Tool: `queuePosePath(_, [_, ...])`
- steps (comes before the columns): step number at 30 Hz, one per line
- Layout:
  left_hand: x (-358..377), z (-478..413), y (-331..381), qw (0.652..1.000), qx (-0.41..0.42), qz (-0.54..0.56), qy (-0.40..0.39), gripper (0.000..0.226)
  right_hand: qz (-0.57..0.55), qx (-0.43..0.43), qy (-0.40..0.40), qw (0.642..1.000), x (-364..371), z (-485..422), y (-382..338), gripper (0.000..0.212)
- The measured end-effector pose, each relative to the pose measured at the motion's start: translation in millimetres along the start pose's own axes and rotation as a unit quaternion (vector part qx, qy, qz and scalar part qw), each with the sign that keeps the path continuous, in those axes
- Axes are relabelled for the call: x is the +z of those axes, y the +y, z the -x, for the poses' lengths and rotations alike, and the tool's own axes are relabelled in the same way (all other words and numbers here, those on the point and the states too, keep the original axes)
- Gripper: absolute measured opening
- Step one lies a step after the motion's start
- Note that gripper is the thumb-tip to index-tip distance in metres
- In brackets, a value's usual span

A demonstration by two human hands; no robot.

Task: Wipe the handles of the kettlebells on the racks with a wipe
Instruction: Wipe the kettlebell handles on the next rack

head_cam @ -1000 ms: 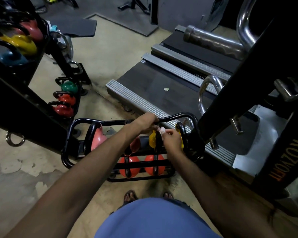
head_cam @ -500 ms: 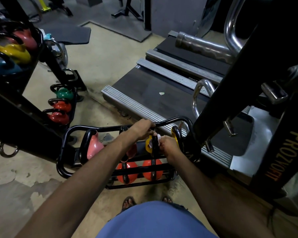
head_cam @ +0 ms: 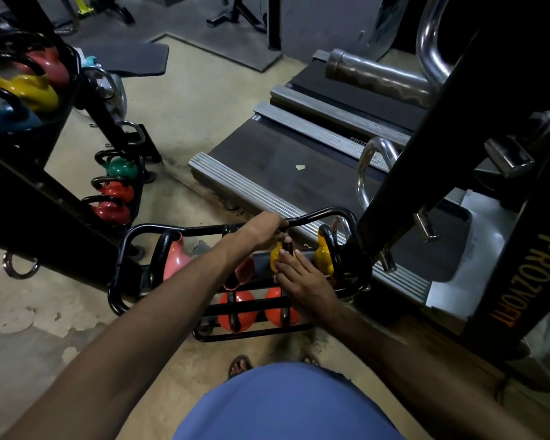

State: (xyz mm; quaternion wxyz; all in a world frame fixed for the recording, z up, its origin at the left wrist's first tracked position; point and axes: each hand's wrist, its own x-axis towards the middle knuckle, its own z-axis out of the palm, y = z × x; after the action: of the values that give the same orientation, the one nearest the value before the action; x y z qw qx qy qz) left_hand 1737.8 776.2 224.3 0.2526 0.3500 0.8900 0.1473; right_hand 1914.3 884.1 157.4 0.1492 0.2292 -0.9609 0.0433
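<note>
Lowered since before, right grip (head_cam: 302, 277) lies flat-fingered on the yellow kettlebell (head_cam: 275, 256); left grip (head_cam: 264, 229) clasps the rack bar (head_cam: 311, 215) above it.

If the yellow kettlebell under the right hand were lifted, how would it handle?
Probably heavy for its size: the yellow kettlebell looks like solid coated metal. Its thick black handle likely stays rigid. Pushed, it would hardly roll, held by the rack bars.
</note>
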Motion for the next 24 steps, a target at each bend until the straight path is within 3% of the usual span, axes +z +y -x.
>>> queuePosePath(4, [0, -3, 2, 1.0, -0.001, 0.004, -0.016, 0.021, 0.156, -0.095, -0.153, 0.971, -8, -29, -2, 0.021])
queuePosePath(7, [-1, -4, -1, 1.0, -0.008, 0.001, -0.023, 0.021, 0.225, -0.146, -0.22, 0.938, -23, -39, -10, 0.02])
queuePosePath(9, [-2, -4, -1, 1.0, -0.006, 0.011, -0.023, 0.026, 0.233, -0.17, -0.218, 0.932, -24, -36, -8, 0.018])
queuePosePath(13, [-3, -4, 2, 1.0, -0.005, -0.019, -0.01, 0.034, 0.126, -0.17, -0.079, 0.974, -22, -9, 11, 0.013])
queuePosePath(16, [0, -4, -2, 1.0, -0.003, -0.007, 0.001, 0.027, -0.042, -0.054, 0.014, 0.998, -15, 9, 16, 0.014])
queuePosePath(19, [2, -4, -2, 1.0, -0.004, -0.004, 0.008, 0.026, -0.175, 0.155, 0.045, 0.971, -8, 16, -1, 0.015])
queuePosePath(22, [3, -3, -2, 1.0, -0.013, 0.003, 0.013, 0.029, -0.349, 0.384, 0.109, 0.848, -1, 9, -10, 0.02])
queuePosePath(24, [5, -3, -3, 1.0, -0.016, 0.011, 0.017, 0.028, -0.443, 0.479, 0.109, 0.75, 0, -5, -2, 0.021])
